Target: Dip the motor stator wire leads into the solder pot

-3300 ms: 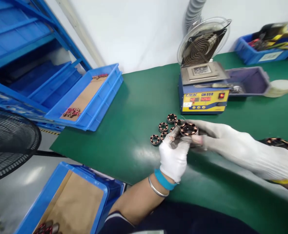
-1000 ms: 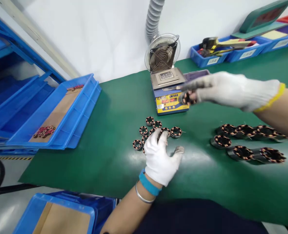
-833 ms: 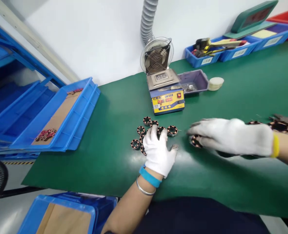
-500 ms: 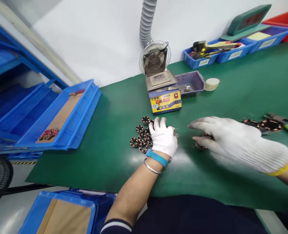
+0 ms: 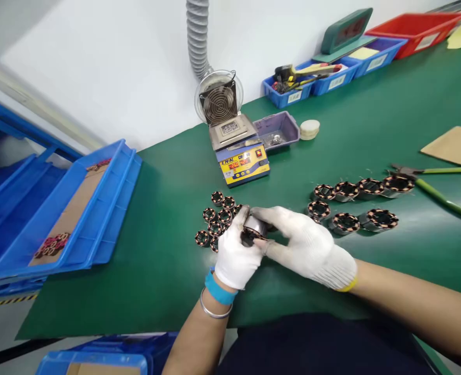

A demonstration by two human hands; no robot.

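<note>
Both gloved hands meet over the green mat (image 5: 168,260). My left hand (image 5: 236,255) and my right hand (image 5: 304,245) are closed together on one copper-wound stator ring (image 5: 253,232), held just above the mat. Just left of the hands lies a cluster of several loose stator rings (image 5: 215,219). To the right, several stators (image 5: 351,205) lie in two rows on the mat.
A yellow-fronted solder pot with a fan (image 5: 238,151) stands behind the hands, a purple tray (image 5: 283,125) beside it. Blue trays (image 5: 86,208) sit at the left, blue bins (image 5: 293,88) along the wall. Green-handled pliers (image 5: 437,179) and cardboard (image 5: 452,146) lie at the right.
My right hand set a stator down by the rows on the right, then came back left. Both hands now hold a ring picked from the cluster. The view shifted right.
</note>
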